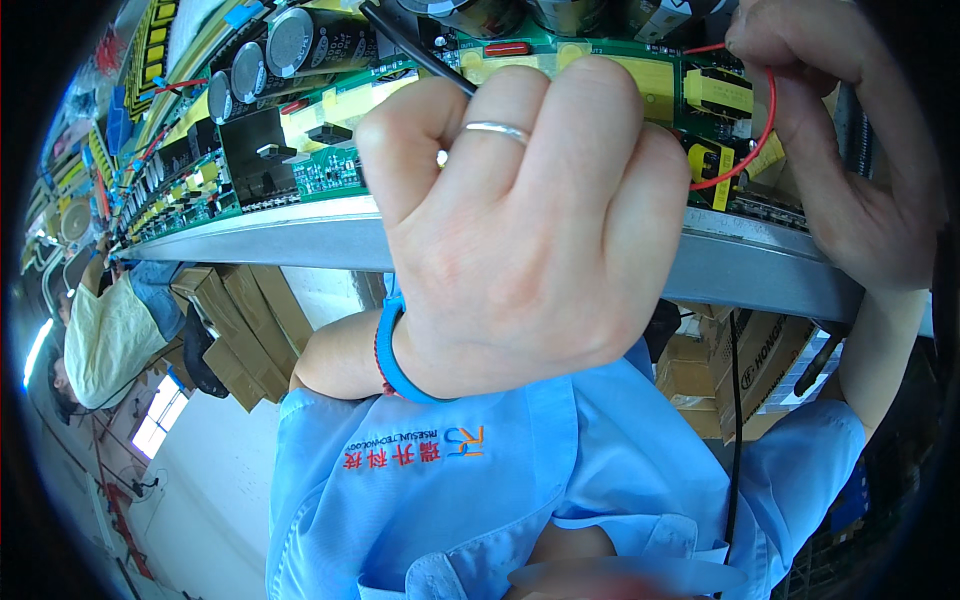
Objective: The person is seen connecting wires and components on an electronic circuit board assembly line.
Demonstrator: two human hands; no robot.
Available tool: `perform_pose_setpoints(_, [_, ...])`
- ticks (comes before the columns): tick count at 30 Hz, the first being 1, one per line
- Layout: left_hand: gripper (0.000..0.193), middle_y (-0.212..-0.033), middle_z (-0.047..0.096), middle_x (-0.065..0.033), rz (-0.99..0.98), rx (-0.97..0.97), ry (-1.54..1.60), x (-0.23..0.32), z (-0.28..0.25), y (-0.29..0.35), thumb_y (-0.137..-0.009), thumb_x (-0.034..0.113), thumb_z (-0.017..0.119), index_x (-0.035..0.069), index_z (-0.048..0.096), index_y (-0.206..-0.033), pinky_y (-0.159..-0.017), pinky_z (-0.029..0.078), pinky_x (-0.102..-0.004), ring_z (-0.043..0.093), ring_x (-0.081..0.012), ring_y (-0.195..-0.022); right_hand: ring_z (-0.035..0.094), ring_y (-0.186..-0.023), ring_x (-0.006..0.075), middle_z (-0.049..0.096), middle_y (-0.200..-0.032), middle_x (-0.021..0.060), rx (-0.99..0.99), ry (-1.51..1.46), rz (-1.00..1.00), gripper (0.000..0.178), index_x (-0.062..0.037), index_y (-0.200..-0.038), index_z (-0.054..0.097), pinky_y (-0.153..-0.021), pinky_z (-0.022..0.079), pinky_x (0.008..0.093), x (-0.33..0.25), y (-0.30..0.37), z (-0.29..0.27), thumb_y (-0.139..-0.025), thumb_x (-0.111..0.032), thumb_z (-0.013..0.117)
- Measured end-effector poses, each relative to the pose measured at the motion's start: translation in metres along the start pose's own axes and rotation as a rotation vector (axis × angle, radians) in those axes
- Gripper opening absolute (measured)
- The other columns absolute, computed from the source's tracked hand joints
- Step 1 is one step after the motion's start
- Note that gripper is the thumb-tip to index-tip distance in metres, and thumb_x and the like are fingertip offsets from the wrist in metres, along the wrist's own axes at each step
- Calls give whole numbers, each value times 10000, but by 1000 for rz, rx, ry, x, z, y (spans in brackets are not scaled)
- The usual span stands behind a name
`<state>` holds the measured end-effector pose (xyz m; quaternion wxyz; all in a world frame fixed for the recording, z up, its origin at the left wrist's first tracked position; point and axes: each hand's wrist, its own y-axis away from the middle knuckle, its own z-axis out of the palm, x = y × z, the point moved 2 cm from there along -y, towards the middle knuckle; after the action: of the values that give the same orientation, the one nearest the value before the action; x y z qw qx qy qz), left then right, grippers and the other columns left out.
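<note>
Thin red wire (771, 105) curves in an open loop; black cord (415, 45) runs at a slant.
Pinched in the right fingers (765, 35), the wire pokes out to their left and bows down toward the curled left fingers (590, 120), disappearing behind them; the cord enters their curl from the upper left.

A red wire (772, 110), green circuit board (343, 165) (its tape (655, 95) yellow), light blue shirt (540, 430).

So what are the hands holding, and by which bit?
The right hand pinches the red wire partway along, with wire showing either side. The left hand hides its own grip, so I can't tell there.
</note>
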<state>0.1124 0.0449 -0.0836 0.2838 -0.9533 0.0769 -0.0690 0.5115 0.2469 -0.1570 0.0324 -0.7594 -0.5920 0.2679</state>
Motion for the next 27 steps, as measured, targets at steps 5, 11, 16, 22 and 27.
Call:
perform_pose_setpoints(5, [242, -739, 550, -1, 25, 6, -9, 9, -2, -5, -555, 121, 757, 123, 671, -782, -711, 313, -300, 548, -171, -663, 650, -1012, 260, 657, -1111, 151, -13, 1, 3, 322, 26, -1142, 615, -852, 523, 316, -78, -115, 37, -836, 118, 584])
perform_pose_setpoints(11, [235, -770, 588, 2, 38, -130, 138, 3, -10, 3, -642, 110, 759, 130, 712, -871, -730, 326, -313, 568, -161, -697, 647, -1030, 252, 659, -1133, 140, -55, 58, 8, 315, 20, -1162, 614, -863, 521, 310, -99, -150, 34, -859, 102, 582])
perform_pose_setpoints(16, [388, -861, 650, -15, 6, -191, 259, 1, -18, 8, -692, 83, 756, 77, 677, -1072, -776, 337, -315, 600, -184, -754, 645, -1045, 245, 661, -1151, 132, -88, 124, -2, 309, 16, -1178, 614, -872, 519, 305, -125, -185, 26, -879, 89, 581])
perform_pose_setpoints(22, [543, -877, 663, -18, 33, -96, 299, -15, -31, 21, -697, 74, 755, 62, 614, -1221, -786, 349, -331, 611, -180, -789, 642, -1063, 257, 661, -1151, 140, -111, 267, 29, 333, 11, -1202, 604, -889, 517, 314, -149, -210, 8, -877, 85, 593])
perform_pose_setpoints(27, [524, -945, 667, -21, -35, -122, 360, -38, -75, 28, -723, 83, 753, 58, 612, -1228, -799, 343, -350, 612, -177, -811, 637, -1072, 234, 655, -1153, 94, 5, 492, 54, 302, -88, -1199, 642, -885, 515, 305, -128, -231, -27, -914, -1, 592])
